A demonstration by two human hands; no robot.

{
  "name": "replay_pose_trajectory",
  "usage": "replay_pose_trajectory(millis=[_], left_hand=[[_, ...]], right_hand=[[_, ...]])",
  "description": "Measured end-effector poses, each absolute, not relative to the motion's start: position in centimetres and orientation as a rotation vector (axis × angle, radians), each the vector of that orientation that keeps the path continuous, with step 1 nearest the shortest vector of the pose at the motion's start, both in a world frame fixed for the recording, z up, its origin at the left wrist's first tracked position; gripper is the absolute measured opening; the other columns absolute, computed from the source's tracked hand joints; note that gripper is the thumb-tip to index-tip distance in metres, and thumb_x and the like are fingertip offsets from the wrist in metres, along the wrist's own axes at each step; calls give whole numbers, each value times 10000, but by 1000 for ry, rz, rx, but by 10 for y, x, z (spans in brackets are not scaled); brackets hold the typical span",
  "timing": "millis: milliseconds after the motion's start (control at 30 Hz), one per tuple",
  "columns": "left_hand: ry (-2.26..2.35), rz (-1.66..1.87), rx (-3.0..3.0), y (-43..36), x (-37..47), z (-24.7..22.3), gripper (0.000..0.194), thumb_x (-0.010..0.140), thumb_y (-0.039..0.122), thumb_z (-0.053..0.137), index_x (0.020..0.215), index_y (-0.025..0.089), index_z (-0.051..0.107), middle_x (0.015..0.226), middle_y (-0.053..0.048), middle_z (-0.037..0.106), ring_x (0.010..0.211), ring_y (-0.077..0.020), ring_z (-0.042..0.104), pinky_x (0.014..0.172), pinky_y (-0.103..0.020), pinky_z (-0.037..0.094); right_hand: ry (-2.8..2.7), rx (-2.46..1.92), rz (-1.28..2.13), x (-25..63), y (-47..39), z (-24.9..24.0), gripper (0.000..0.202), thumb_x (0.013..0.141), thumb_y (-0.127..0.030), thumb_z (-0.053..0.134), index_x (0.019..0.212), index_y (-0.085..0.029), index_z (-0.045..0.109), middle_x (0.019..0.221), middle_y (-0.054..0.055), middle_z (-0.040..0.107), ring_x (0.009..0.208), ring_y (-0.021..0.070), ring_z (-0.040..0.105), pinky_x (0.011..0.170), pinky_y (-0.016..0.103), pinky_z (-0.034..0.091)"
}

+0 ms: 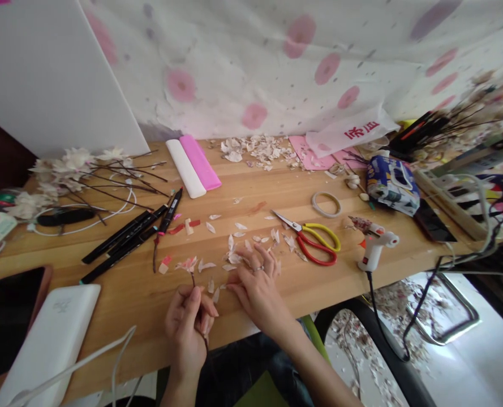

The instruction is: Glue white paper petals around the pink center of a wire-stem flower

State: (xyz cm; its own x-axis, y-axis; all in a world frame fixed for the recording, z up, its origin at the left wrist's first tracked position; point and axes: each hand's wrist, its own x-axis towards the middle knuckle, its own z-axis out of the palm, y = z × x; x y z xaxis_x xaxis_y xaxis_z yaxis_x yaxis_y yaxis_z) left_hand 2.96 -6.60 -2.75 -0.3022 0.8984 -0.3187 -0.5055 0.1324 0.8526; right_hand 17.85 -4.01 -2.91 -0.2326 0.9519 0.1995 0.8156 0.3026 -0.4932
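Note:
My left hand [188,322] is closed around the thin dark stem of a handmade flower [188,264]. Its small pink and white bloom points up, just above my fingertips. Over the scattered pale petals [240,226] rests my right hand [257,282], with a ring on one finger. Its fingers are bent and apart, the tips down among the petals; I cannot see anything pinched in them. Red-and-yellow-handled scissors [319,246] lie to the right of the petals, blades half toward them. Left of the bloom are a black marker [169,212] and a dark twig [154,254].
A white glue gun [378,249] stands at the right, its cord hanging off the edge. Behind are a tape roll [326,204], petal scraps [259,150] and pink and white crepe rolls [200,162]. Finished flowers [77,169], a power bank [56,333] and a phone [11,316] lie left.

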Motion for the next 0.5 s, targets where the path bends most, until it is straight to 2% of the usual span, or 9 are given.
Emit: replay_pose_trajectory(millis=[267,500], left_hand=[[1212,1500,460,-64,32,-25,340,739,444,833,726,175,626,452,60,582,316,-28,355,333,-114,273],[1227,1493,466,-65,30,-24,329,745,428,832,713,173,626,465,56,579,328,-32,367,349,-121,299]], right_hand=[[-2110,-1537,317,174,-43,-33,27,948,-209,667,950,-209,640,1379,120,615,1418,385,361,1147,681,278],[-2189,-1571,206,167,-46,-40,34,966,-200,606,991,-184,623,1402,182,586,1458,415,318,1143,733,253]])
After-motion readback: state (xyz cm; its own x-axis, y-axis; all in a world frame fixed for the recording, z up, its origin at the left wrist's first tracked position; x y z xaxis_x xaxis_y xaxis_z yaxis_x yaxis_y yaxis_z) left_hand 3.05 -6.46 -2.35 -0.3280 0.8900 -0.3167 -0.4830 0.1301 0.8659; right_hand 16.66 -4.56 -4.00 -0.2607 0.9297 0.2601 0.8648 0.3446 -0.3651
